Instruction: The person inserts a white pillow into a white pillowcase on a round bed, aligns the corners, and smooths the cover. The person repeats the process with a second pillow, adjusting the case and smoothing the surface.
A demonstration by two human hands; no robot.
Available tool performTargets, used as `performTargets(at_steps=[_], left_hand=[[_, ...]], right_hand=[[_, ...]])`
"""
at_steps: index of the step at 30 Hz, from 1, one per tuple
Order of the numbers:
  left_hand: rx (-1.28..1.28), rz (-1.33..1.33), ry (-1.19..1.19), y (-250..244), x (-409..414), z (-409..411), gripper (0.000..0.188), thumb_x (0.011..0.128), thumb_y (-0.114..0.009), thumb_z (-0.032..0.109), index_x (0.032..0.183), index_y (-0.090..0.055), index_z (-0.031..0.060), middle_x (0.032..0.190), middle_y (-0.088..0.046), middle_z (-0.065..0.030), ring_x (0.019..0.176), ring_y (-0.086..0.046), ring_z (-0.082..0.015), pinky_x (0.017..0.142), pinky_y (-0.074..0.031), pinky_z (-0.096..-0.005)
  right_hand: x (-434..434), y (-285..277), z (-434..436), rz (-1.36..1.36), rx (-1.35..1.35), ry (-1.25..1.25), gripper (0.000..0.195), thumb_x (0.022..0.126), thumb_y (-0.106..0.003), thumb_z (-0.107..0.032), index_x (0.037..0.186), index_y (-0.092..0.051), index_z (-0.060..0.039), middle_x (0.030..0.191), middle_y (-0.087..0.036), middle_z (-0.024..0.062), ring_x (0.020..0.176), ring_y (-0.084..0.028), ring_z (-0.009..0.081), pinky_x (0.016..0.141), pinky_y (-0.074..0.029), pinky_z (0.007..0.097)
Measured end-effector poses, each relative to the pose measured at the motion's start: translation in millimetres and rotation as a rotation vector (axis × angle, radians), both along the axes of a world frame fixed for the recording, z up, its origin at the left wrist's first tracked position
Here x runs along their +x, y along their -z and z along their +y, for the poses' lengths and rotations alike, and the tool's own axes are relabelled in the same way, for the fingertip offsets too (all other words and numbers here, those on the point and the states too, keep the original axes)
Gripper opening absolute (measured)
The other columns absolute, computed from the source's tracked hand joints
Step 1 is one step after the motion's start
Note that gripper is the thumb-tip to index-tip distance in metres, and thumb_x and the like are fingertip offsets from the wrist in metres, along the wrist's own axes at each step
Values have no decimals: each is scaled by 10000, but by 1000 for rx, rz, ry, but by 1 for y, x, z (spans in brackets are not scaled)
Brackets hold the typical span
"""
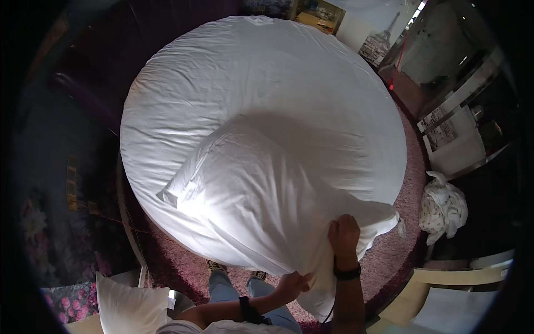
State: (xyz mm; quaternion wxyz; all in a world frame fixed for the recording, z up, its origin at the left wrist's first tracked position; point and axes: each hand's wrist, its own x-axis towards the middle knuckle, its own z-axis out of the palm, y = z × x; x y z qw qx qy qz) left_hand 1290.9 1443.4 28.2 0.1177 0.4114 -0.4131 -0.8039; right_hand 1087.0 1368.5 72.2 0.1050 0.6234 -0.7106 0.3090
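A plump white pillow in a white pillowcase (250, 183) leans on the near part of a round bed covered by a white fitted sheet (271, 71). My left hand (294, 287) pinches the case's cloth at its lower edge, close to my body. Further right, my right hand (344, 236) is closed around a fold of the same pillowcase. Loose cloth hangs below and between my hands, down past the bed's edge. One corner of the case sticks out to the right over the carpet. My fingertips are partly hidden in the folds.
Pink shaggy carpet (384, 267) rings the bed. A second white pillow (131, 307) stands at lower left. A knotted white bundle (443, 208) lies on the right, above a pale chair (400, 292). A dark padded headboard (96, 54) curves along the upper left.
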Motion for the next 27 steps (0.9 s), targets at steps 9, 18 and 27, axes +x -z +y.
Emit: performTargets(at_steps=[9,18,27], left_hand=[[-1255,-276,-164,26,44,-99,379,798,-683,58,1171,-613,76,1242,-505,-137,1167,-483,-335,966,-402,-458],[-1086,-808,-147,116,194,-213,491,888,-640,259,1337,-509,109,1368,-492,-93,1237,-457,-321,1018,-355,-487],[-1254,-606,-215,125,149,-163,140,881,-621,195,864,-587,60,891,-631,-96,891,-604,-295,820,-409,-426]], right_hand=[[12,65,31,-150,291,24,411,839,-682,-180,1208,-584,-28,1200,-614,179,1118,-580,357,960,-455,442],[211,94,-53,-1,508,-226,780,736,-763,-288,1420,-426,-123,1491,-339,173,1360,-281,464,1058,-260,630],[199,105,-63,69,507,-288,708,727,-689,-100,1388,-438,-81,1458,-375,202,1352,-321,437,1087,-256,579]])
